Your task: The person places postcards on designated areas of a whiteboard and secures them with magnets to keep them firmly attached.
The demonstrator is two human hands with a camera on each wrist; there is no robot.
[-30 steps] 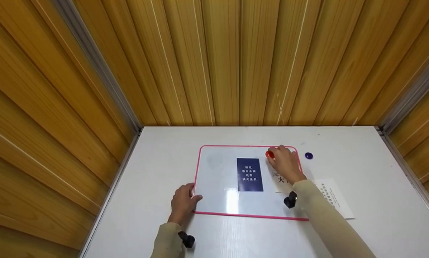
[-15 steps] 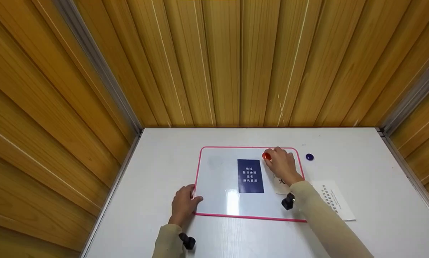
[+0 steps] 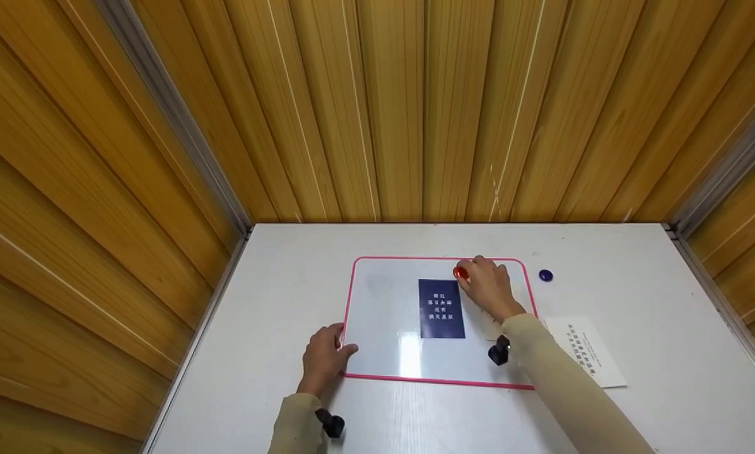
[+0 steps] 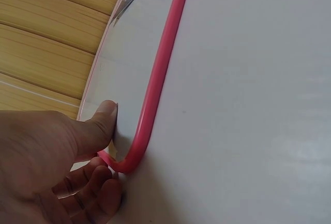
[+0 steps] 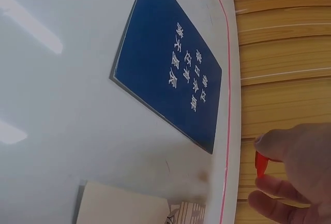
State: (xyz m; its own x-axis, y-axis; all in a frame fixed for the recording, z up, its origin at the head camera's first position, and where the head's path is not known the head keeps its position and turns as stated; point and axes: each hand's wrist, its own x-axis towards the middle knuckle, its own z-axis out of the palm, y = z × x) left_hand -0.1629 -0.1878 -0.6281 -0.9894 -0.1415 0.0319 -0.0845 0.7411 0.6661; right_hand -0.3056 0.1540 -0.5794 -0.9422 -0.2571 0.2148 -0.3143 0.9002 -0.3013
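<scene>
Step in hand, as I judge: placing red disc (image 3: 458, 272) on blue card (image 3: 441, 328), flat on board (image 3: 377, 315). My right hand (image 3: 487, 285) pinches red disc between thumb and fingers, near blue card's end toward counter's (image 3: 289, 284) back edge; arm (image 3: 566, 378) slants forward-left. Next move likely calls for lowering, pressing. Left hand (image 3: 322, 357) grips board's near left corner, thumb on face.
</scene>
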